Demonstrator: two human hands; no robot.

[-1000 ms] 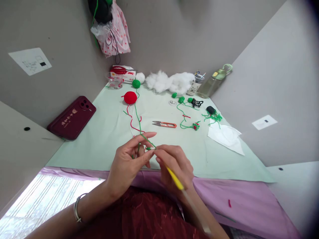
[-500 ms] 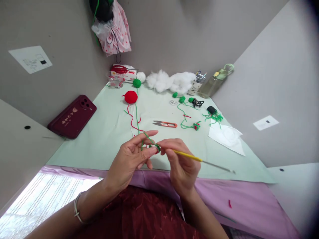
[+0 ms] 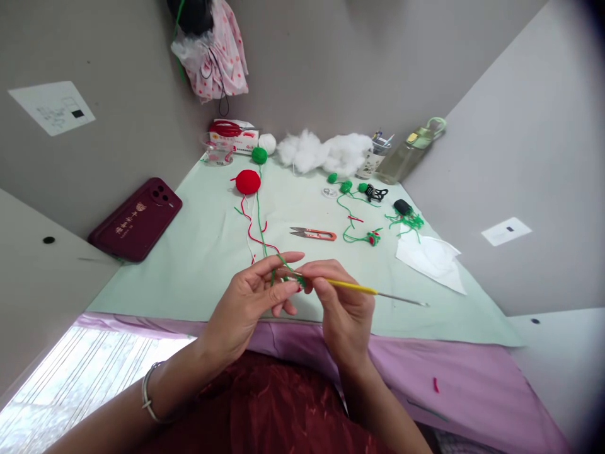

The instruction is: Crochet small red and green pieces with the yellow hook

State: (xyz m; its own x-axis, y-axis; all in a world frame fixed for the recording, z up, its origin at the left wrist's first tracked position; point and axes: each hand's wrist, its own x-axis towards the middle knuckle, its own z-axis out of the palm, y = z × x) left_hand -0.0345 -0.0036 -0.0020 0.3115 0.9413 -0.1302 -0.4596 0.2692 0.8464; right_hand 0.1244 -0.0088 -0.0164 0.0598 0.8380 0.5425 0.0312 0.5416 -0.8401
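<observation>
Between thumb and fingers, my left hand (image 3: 250, 296) pinches a small green and red crochet piece (image 3: 301, 283), partly hidden by the fingertips. Green yarn (image 3: 261, 217) runs up over my raised left index finger and back to a green yarn ball (image 3: 259, 156). My right hand (image 3: 345, 309) grips a crochet hook (image 3: 352, 287) by its yellow handle, closed in a pencil-like hold. One metal end points right, past the hand; the other end meets the crochet piece. Both hands nearly touch at the fingertips, above the table's front edge.
Thread snips (image 3: 312, 234) lie just beyond my hands on the pale green tabletop (image 3: 208, 277). A red yarn ball (image 3: 248, 182), white stuffing (image 3: 326, 153), and a bottle (image 3: 406, 157) stand farther back. A dark red phone (image 3: 137, 219) leans at left; white paper (image 3: 430, 261) lies right.
My right hand has shifted slightly left, and the hook has turned so its far end sits higher and further left. My left hand keeps its pinch on the crochet piece.
</observation>
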